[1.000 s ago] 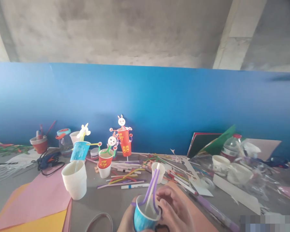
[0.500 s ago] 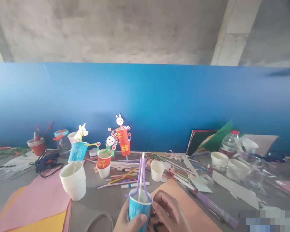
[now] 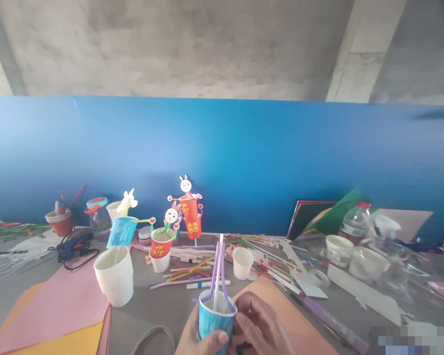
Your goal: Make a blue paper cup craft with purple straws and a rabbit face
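A blue-painted paper cup point(image 3: 216, 323) stands upright low in the middle of the view, its white inside showing at the top. My left hand point(image 3: 200, 337) is wrapped round it from the left, thumb across the front. Two purple straws point(image 3: 222, 264) and a white straw point(image 3: 217, 281) rise out of the cup, close together at the top. One purple straw end sticks out past the left rim. At the cup's right side, just under the rim, the bent fingers of my right hand point(image 3: 261, 328) are pinched together. Whatever lies between those fingertips is hidden.
Left of the cup is a white cup stack point(image 3: 113, 276) bearing a blue cup figure point(image 3: 123, 231). Red rabbit-faced cup figures point(image 3: 193, 209) stand behind. Loose straws and markers point(image 3: 200, 284), a small white cup point(image 3: 242, 263), coloured paper point(image 3: 59, 308) and a plastic bottle point(image 3: 355, 222) cover the table.
The view has shifted slightly, so most things sit a little further right. The cup's mouth is tipped slightly more into view. Both hands keep their places at the cup.
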The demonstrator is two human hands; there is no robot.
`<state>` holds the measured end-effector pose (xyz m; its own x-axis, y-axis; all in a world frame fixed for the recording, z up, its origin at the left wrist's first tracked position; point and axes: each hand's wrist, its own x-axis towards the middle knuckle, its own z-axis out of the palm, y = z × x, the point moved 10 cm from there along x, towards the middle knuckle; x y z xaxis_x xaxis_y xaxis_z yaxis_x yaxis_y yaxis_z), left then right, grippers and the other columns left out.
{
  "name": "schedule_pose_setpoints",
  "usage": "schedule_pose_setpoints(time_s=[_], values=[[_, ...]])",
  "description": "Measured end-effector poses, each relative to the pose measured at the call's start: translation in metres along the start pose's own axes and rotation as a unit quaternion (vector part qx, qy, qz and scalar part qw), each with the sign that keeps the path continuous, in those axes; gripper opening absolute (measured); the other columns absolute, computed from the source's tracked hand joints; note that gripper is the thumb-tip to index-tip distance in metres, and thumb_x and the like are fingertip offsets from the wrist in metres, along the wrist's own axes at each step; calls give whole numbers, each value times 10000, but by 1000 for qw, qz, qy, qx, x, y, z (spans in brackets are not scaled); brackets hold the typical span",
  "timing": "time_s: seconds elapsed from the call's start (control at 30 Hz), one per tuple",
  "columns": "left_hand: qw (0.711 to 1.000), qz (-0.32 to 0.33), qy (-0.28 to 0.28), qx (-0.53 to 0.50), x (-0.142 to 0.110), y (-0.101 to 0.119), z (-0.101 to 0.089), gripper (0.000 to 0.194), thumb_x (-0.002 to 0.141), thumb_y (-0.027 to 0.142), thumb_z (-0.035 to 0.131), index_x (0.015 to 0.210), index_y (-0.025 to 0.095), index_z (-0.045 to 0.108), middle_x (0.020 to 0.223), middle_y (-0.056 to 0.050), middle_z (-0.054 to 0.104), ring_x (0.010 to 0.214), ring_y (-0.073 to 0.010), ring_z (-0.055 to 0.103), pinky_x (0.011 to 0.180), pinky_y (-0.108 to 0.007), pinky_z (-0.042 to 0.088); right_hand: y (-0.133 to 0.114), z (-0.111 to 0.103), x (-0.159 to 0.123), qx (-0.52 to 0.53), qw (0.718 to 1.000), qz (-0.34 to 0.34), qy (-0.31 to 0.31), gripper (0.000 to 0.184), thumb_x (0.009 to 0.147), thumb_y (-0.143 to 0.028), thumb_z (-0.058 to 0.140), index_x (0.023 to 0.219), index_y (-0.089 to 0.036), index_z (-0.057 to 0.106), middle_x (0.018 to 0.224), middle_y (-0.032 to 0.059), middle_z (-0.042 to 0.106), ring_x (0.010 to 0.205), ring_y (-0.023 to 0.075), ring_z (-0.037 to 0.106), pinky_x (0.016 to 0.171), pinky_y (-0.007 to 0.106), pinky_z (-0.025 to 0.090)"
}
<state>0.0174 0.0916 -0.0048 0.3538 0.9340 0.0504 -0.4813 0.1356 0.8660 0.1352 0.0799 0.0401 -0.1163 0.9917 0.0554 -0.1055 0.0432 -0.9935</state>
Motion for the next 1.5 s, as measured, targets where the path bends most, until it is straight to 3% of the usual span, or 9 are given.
schedule_pose_setpoints(time_s=[0.17,0.3,0.47,0.6,0.73,1.03,1.17,1.3,1.5], values=[[997,-30,-47,52,-6,-5,20,712,539,472,945,1139,180,699,1023,-126,776,917,-293,713,834,-368,521,-35,-31,4,-30,991,-120,57,397,857,-599,664,886,-203,656,769,21,636,735,188,612,682,277,513],[991,-50,-81,94,-11,-9,34,663,506,487,950,1054,181,735,1034,-124,777,894,-287,696,796,-363,520,-30,-31,8,-14,995,-90,40,367,842,-557,713,814,-195,665,710,8,615,671,166,578,639,262,499],[993,-42,-104,45,-13,-3,42,669,587,483,920,1124,163,682,980,-121,768,949,-291,697,901,-401,488,-19,-25,5,-5,997,-69,34,333,865,-502,715,814,-174,691,701,12,623,657,155,584,632,255,480],[993,-28,-106,30,-11,-3,40,538,632,449,906,1035,176,675,965,-105,749,910,-249,679,832,-345,488,-14,-20,2,-17,997,-69,22,299,902,-463,687,831,-173,702,700,8,621,636,137,551,579,233,435],[993,-38,-109,19,-11,-6,40,562,624,446,914,1053,174,674,985,-109,738,935,-249,666,848,-344,482,-15,-17,2,-25,997,-73,16,305,902,-467,683,814,-175,674,691,-5,600,628,130,521,570,230,415],[999,-13,-4,37,-13,1,12,716,526,468,953,1125,187,678,1118,-142,755,1050,-342,682,925,-404,492,-25,-12,-1,-17,997,-74,-5,430,864,-619,640,820,-194,591,718,3,579,618,143,521,560,253,448],[999,12,20,42,-12,10,1,691,557,514,927,1116,189,682,1029,-129,768,972,-324,695,891,-413,512,-23,-2,-1,-45,997,-50,-24,474,864,-651,621,743,-202,526,675,-24,522,590,121,498,561,233,417],[999,-1,1,41,-12,11,5,669,581,539,907,1100,174,693,888,-109,767,853,-292,700,837,-410,523,-3,16,-1,24,996,8,-88,539,813,-720,631,730,-197,532,611,-37,512,529,102,489,534,223,380],[1000,-8,-9,6,-11,6,6,694,594,571,884,1119,167,677,861,-108,750,799,-290,699,774,-405,521,8,23,-5,128,986,45,-95,480,751,-629,770,756,-201,553,666,-17,588,598,125,584,622,254,443]])
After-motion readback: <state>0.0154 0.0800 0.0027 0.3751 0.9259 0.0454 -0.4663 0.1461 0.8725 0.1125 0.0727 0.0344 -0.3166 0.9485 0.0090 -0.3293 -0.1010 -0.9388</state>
